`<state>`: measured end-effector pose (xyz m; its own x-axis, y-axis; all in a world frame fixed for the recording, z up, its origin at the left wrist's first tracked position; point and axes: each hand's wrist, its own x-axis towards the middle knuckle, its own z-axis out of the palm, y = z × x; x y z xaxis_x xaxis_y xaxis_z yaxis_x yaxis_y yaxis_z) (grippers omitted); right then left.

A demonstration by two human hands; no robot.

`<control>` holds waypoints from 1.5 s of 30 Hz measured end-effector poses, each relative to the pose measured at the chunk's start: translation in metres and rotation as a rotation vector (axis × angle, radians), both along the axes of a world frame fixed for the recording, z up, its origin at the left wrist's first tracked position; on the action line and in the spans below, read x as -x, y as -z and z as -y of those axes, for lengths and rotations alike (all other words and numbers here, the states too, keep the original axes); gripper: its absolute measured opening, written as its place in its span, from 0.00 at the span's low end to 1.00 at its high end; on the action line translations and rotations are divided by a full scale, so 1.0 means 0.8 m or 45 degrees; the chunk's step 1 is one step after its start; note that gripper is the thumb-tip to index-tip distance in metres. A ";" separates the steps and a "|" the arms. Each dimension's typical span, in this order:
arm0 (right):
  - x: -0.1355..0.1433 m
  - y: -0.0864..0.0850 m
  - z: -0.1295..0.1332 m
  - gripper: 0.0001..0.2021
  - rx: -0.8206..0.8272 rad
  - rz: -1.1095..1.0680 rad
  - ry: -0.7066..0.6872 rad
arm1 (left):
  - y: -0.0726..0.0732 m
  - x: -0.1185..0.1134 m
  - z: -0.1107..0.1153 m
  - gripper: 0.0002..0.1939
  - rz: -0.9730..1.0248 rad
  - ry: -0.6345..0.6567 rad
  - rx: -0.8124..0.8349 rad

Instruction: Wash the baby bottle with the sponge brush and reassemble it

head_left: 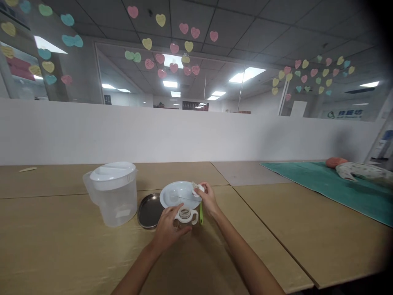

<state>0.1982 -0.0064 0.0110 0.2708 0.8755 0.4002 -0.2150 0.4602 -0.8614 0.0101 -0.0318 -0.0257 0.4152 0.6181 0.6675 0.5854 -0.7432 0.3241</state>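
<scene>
My left hand (168, 224) is wrapped round a small clear baby bottle (185, 214) with white side handles and an open, threaded neck. The bottle stands upright, in front of a white bowl (170, 200). My right hand (208, 198) pinches a white bottle cap (198, 190) over the bowl's right rim, apart from the bottle. Something pale on top of the cap is too small to make out. A green handle (201, 214) sticks out below the bowl, just right of the bottle. What it belongs to is hidden.
A dark metal tray (149, 213) lies left of the bowl, partly under it. Further left stands a lidded clear plastic pitcher (118, 196). A green mat (346, 184) with an orange thing (336, 162) and patterned cloth (362, 170) covers the right. A white wall (172, 135) bounds the table behind.
</scene>
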 end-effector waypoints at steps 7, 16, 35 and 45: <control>0.000 -0.005 0.009 0.18 0.005 0.038 -0.068 | -0.016 0.013 0.002 0.31 0.138 0.134 0.100; 0.018 -0.002 0.014 0.13 -0.127 0.125 -0.022 | -0.033 0.015 0.007 0.15 0.335 -0.083 -0.222; 0.029 -0.034 0.050 0.11 -0.170 0.129 -0.123 | -0.076 -0.027 -0.006 0.22 0.119 0.114 -0.235; 0.008 -0.026 0.027 0.15 -0.032 -0.231 -0.434 | -0.059 -0.009 -0.021 0.25 0.177 -0.006 -0.156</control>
<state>0.1915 -0.0281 0.0314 0.0347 0.9179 0.3953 -0.5074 0.3569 -0.7843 0.0176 -0.0154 0.0216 0.3109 0.5304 0.7887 0.5450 -0.7793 0.3092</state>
